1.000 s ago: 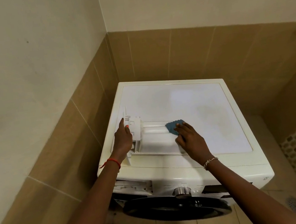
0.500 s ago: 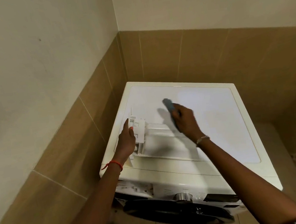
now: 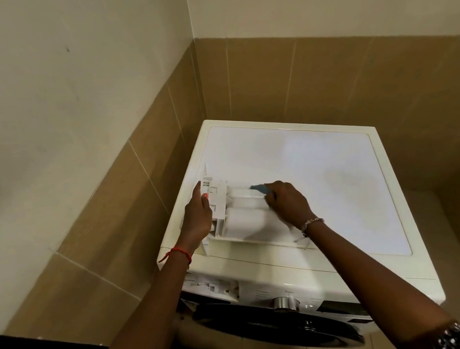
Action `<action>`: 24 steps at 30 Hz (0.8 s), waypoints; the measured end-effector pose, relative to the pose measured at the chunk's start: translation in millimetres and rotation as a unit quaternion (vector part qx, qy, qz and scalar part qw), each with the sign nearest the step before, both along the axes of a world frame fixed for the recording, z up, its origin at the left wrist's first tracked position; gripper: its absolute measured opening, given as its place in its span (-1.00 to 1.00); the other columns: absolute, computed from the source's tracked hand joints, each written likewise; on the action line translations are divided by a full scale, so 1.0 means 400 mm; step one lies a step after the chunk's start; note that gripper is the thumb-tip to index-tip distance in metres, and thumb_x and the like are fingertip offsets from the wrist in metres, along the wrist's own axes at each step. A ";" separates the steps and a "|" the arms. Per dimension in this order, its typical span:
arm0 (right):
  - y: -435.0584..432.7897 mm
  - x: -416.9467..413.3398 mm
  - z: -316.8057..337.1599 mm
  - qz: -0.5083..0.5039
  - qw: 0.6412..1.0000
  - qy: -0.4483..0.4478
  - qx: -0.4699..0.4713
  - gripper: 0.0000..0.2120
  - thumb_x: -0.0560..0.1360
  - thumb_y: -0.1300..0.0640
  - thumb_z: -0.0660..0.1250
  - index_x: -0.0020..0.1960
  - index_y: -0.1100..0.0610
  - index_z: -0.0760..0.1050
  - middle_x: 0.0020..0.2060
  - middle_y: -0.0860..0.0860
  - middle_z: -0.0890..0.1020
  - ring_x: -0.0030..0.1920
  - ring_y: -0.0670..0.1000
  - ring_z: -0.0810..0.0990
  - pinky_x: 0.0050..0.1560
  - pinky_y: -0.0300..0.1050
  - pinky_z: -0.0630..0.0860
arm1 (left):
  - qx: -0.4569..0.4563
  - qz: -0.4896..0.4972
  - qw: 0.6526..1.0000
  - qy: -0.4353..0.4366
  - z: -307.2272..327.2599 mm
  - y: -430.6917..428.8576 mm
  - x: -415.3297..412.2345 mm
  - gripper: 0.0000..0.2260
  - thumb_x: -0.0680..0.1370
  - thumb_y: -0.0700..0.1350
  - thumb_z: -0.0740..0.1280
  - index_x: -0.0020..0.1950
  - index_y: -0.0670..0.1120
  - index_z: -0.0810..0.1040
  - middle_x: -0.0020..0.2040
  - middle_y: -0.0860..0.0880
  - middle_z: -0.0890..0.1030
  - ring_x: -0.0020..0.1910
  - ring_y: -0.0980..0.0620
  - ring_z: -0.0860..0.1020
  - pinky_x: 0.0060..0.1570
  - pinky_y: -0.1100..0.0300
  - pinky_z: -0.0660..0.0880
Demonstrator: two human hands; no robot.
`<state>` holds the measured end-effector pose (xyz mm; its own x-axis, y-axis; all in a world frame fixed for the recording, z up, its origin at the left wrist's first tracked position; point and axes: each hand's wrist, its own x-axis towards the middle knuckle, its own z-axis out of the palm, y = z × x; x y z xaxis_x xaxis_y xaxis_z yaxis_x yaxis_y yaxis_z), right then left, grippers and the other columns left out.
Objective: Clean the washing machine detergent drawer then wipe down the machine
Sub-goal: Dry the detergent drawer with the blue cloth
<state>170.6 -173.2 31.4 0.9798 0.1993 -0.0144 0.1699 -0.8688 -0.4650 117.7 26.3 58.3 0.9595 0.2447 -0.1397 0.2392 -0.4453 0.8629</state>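
Left hand (image 3: pixel 198 218) grips the drawer (image 3: pixel 248 225); right hand (image 3: pixel 288 201) pinches the blue sponge (image 3: pixel 259 188). Hard rubbing could slide the drawer off.

The left hand (image 3: pixel 198 218) is holding the detergent drawer (image 3: pixel 248 226) at its 9 o'clock end. The right hand (image 3: pixel 288 200) is holding a blue cloth (image 3: pixel 259 188) at its 12 o'clock edge.

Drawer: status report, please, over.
Left hand holds drawer on machine top. Right hand grips blue sponge at its far rim. Nothing in the way.
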 end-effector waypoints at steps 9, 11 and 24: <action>-0.059 0.003 0.006 -0.130 0.979 0.050 0.150 -0.77 0.51 0.23 0.16 -0.08 0.16 0.60 -0.24 0.08 0.53 -0.15 0.09 0.47 -0.26 -0.20 0.22 | 0.023 -0.003 0.999 -0.026 0.014 -0.010 -0.018 -0.60 0.66 -0.17 -0.01 0.51 -0.10 0.10 0.39 -0.15 0.40 0.34 -0.09 0.41 0.01 0.39 0.29; -0.066 0.006 0.024 -0.172 0.961 0.062 0.209 -0.72 0.49 0.28 0.14 -0.25 0.09 0.57 -0.37 0.00 0.50 -0.30 0.02 0.45 -0.36 -0.24 0.28 | 0.024 -0.009 0.999 -0.034 0.016 -0.010 -0.023 -0.60 0.66 -0.17 -0.01 0.51 -0.11 0.10 0.40 -0.14 0.39 0.36 -0.07 0.40 -0.01 0.45 0.27; -0.023 0.066 0.208 -0.137 0.914 -0.115 0.364 -0.73 0.54 0.16 0.08 0.00 0.25 0.51 -0.11 0.11 0.62 -0.27 0.01 0.53 -0.23 -0.16 0.48 | -0.004 -0.070 0.984 -0.161 -0.025 0.008 -0.097 -0.55 0.61 -0.15 0.05 0.45 0.09 -0.03 0.49 -0.07 0.23 0.39 0.09 0.30 0.00 0.58 0.41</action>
